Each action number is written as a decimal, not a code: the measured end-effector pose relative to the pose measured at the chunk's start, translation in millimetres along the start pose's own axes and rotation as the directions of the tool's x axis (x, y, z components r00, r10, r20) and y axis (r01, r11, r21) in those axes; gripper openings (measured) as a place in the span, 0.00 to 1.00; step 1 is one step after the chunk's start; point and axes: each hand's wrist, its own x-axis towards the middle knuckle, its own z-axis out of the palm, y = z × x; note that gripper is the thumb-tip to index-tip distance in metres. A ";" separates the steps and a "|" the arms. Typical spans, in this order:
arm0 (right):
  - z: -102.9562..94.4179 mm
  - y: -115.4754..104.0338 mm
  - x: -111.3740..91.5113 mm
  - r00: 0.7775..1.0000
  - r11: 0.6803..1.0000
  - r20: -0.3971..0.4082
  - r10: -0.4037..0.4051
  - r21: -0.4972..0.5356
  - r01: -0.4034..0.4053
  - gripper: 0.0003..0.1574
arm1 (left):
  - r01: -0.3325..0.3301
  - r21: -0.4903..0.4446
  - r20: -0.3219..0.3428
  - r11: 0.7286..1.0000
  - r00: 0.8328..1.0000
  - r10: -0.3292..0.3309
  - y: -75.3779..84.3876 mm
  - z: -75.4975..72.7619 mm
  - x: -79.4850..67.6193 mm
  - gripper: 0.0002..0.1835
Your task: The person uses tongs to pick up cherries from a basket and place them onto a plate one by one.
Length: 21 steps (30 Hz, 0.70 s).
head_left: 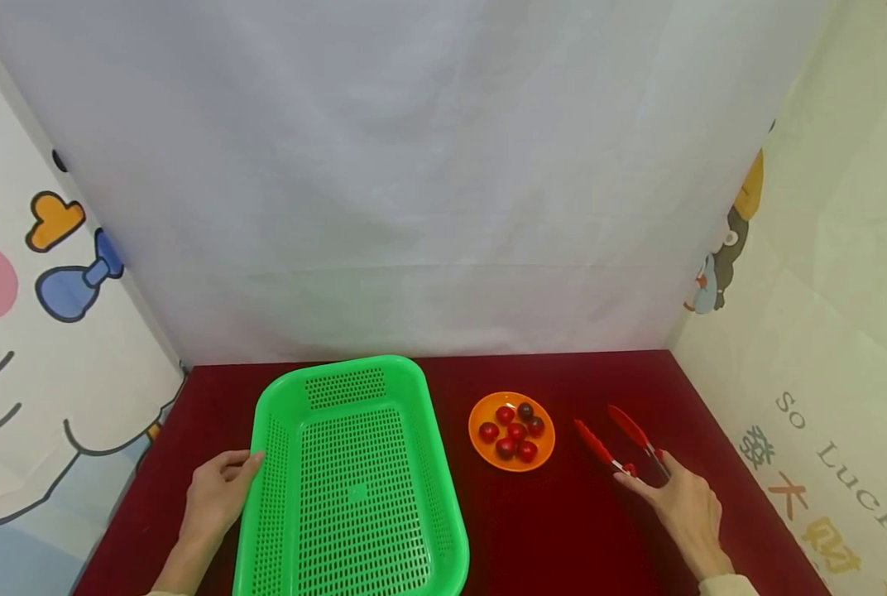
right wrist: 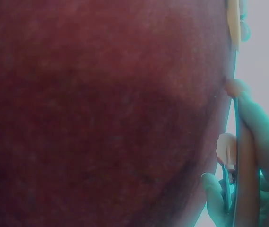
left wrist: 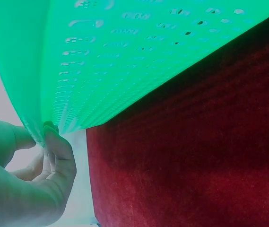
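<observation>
A large green perforated plastic basket (head_left: pixel 443 505) is left of centre in the head view. My left hand (head_left: pixel 216 501) grips its left rim, and the left wrist view shows thumb and fingers pinching the basket edge (left wrist: pixel 35 127). On the right, my right hand (head_left: pixel 688 505) holds a pair of tongs (head_left: pixel 596 443) with red tips and metal arms. The tongs' two arms are spread apart, with nothing between the tips, which point away from me. Left of the tips lies an orange plate (head_left: pixel 514 465) with several small red and dark cherry tomatoes (head_left: pixel 516 432).
A dark red cloth (head_left: pixel 563 530) covers the table. Behind it hangs a white curtain (head_left: pixel 443 182). Printed sheets stand at both sides, with a cartoon on the left sheet (head_left: pixel 11 348) and lettering on the right sheet (head_left: pixel 823 348).
</observation>
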 end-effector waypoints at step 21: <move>6.0 5.5 -8.3 0.999 0.998 0.036 0.032 -0.059 -0.030 0.59 | -0.016 0.011 -0.014 1.000 1.000 0.017 -0.6 -0.1 0.5 0.32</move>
